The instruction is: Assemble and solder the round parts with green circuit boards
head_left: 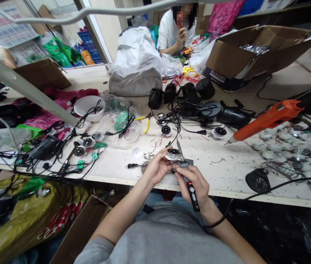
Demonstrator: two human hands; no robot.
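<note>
Two hands — left [158, 165] gripping a white disc [172, 154], right [191, 185] closed round a soldering iron [191, 196] — bowl [81, 107] of cable [97, 108]

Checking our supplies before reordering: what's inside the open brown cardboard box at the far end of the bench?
Inside the open brown cardboard box, a heap of shiny silver pieces shows near the top; its near side hides the rest, so anything lower down can't be seen.

Two hands [158, 165] [193, 186], one soldering iron [191, 196], one bowl [79, 110]
</note>
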